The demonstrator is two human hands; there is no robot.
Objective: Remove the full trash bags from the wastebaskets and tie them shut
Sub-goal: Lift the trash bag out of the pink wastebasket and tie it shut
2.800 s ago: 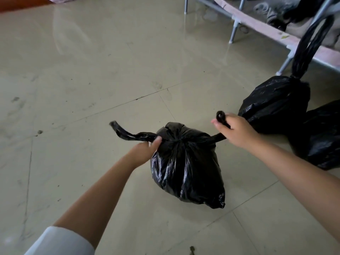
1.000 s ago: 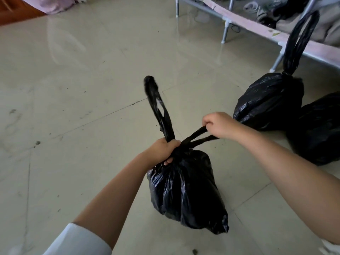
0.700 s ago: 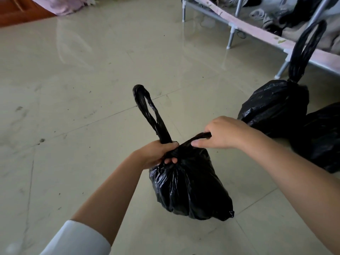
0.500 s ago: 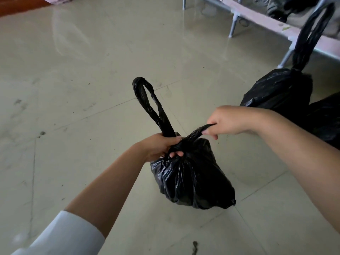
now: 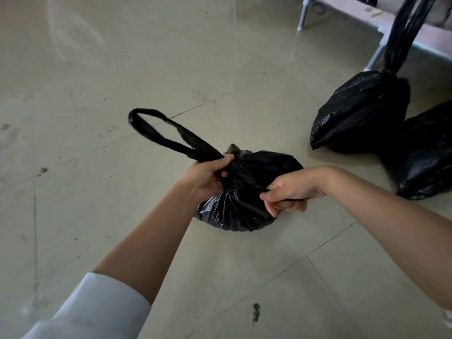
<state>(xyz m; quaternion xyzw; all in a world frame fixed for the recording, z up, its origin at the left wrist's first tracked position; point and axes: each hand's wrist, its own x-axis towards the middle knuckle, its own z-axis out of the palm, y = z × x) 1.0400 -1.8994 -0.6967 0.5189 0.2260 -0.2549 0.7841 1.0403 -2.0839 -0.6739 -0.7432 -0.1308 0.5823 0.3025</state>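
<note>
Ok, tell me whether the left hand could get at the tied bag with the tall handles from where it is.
Probably not right away. The left hand grips the near bag's handle loop, and the tied bag lies off to the right, beyond the right hand.

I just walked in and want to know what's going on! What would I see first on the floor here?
First you'd see two bare hands working on a black trash bag in the middle of the pale tiled floor. The left hand grips its gathered neck beside a long handle loop sticking out to the left, while the right hand pulls the other strap. Two more black bags sit together at the right, near a metal frame.
</note>
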